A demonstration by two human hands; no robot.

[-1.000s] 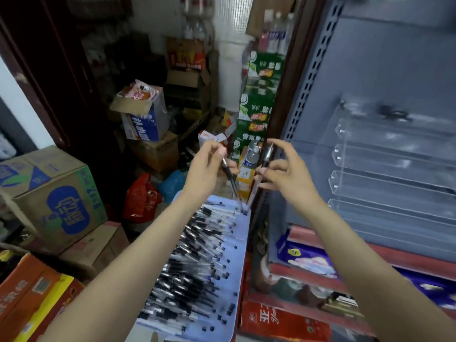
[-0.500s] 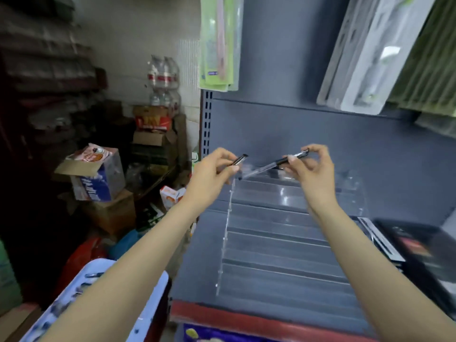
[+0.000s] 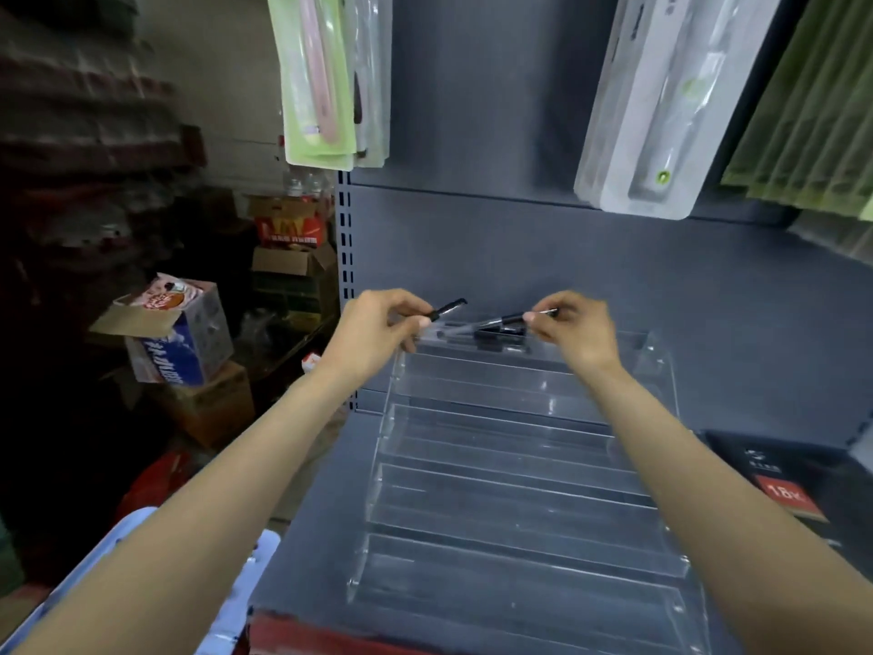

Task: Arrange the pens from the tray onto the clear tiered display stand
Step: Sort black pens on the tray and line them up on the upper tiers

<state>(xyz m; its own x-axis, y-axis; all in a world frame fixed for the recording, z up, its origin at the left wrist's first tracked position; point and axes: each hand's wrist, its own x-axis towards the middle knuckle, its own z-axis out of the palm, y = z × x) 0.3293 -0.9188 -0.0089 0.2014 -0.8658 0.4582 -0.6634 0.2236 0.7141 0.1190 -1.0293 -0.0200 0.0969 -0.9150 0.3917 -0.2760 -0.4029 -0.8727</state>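
Note:
A clear tiered display stand [image 3: 519, 465] sits on the grey shelf in front of me. My left hand [image 3: 378, 330] pinches a black pen [image 3: 446, 308] above the stand's top left corner. Over the top tier, my right hand [image 3: 578, 330] holds another black-and-clear pen [image 3: 491, 321], angled down to the left. A dark pen [image 3: 496, 334] seems to lie on the top tier under it. A corner of the pale blue tray [image 3: 255, 560] shows at the lower left; its pens are out of view.
Packaged goods [image 3: 321, 78] hang above the stand from the grey back panel, with more [image 3: 652, 111] at upper right. A black box [image 3: 779, 484] lies right of the stand. Cardboard boxes [image 3: 189, 342] pile on the floor at left. The shelf's red front edge [image 3: 302, 635] runs below.
My view swung from the tray up to the shelf. Both hands carried a pen each from above the tray to the stand's top tier, and the right pen dropped closer to it.

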